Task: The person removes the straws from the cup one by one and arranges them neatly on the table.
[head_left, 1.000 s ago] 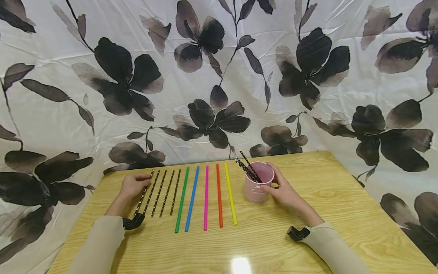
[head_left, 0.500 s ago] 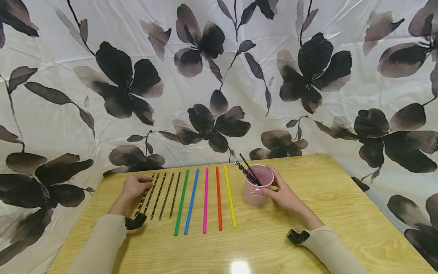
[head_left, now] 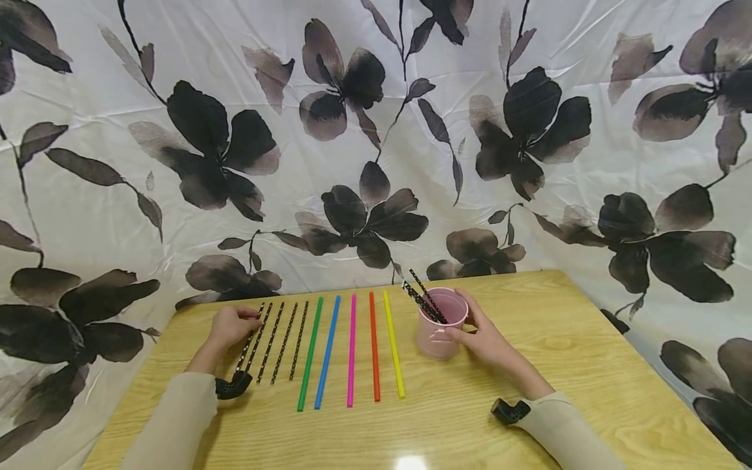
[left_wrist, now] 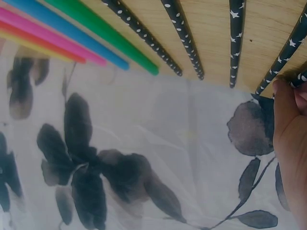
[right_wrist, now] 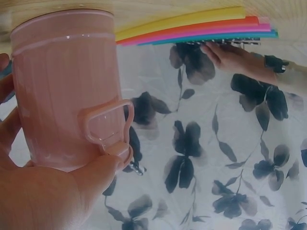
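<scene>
My left hand (head_left: 230, 326) pinches the leftmost black patterned straw (head_left: 245, 349) near its far end; in the left wrist view a bit of this white-marked straw (left_wrist: 301, 78) shows at the thumb tip. Several more black patterned straws (head_left: 271, 343) lie in a row just right of it. On the right, my right hand (head_left: 484, 334) grips a pink metal bucket (head_left: 431, 343), thumb by its small side handle (right_wrist: 128, 117) and fingers round the far side. A few black-and-white straws (head_left: 424, 303) lean inside the bucket, sticking out over its left rim.
Between the black row and the bucket lie single straws: green (head_left: 310, 352), blue (head_left: 327, 352), pink (head_left: 352, 352), red (head_left: 375, 346) and yellow (head_left: 394, 346). They rest on a wooden table (head_left: 446, 411), with a floral cloth (head_left: 376, 130) hanging behind its back edge.
The head view has tilted up slightly, so the table sits lower in it. The leftmost straw's near end has shifted a little right, towards its neighbour. My right hand keeps its grip on the bucket.
</scene>
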`<act>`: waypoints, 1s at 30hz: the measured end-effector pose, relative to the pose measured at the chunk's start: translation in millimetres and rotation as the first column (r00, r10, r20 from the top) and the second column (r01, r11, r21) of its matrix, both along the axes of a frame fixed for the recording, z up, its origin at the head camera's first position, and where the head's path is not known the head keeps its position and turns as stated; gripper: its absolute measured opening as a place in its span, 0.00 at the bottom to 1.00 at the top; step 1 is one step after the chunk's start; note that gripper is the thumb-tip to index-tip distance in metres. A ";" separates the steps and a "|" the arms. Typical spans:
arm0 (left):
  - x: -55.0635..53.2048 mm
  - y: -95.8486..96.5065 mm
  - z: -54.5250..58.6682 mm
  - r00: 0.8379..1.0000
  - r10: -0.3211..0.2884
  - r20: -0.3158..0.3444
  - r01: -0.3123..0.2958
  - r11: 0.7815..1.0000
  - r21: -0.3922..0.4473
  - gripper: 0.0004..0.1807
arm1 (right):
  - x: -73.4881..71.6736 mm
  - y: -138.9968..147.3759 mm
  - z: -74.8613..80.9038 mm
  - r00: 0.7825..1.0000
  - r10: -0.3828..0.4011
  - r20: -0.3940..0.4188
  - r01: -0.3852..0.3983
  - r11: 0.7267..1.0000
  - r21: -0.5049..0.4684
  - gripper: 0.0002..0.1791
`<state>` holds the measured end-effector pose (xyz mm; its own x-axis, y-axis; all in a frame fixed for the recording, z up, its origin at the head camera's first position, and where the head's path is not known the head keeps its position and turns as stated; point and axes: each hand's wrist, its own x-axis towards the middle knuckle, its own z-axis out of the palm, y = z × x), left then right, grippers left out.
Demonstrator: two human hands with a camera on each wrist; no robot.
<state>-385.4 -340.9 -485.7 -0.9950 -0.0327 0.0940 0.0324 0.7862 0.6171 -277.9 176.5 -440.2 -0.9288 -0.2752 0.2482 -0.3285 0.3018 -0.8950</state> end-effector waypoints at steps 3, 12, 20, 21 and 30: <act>-0.9 0.0 0.8 1.000 -0.005 -0.004 0.005 1.000 -0.013 0.15 | -2.1 0.9 -2.5 1.000 -0.004 0.001 0.004 1.000 0.000 0.43; 0.2 0.0 1.9 1.000 -0.018 0.012 0.018 1.000 -0.011 0.15 | -14.8 7.2 -27.5 0.999 -0.018 -0.035 0.018 1.000 -0.010 0.42; 4.7 1.5 1.8 1.000 -0.008 0.010 0.008 1.000 -0.009 0.16 | -8.6 6.4 -18.8 1.000 0.003 -0.026 -0.003 1.000 -0.012 0.43; 5.4 1.4 1.4 1.000 -0.006 0.008 0.006 1.000 -0.010 0.16 | -6.4 5.6 -15.2 1.000 0.004 -0.018 -0.004 1.000 -0.014 0.43; 11.5 1.1 -1.1 1.000 0.015 -0.019 -0.015 1.000 -0.014 0.16 | 2.1 4.5 -4.1 1.000 0.004 0.021 -0.004 1.000 -0.001 0.43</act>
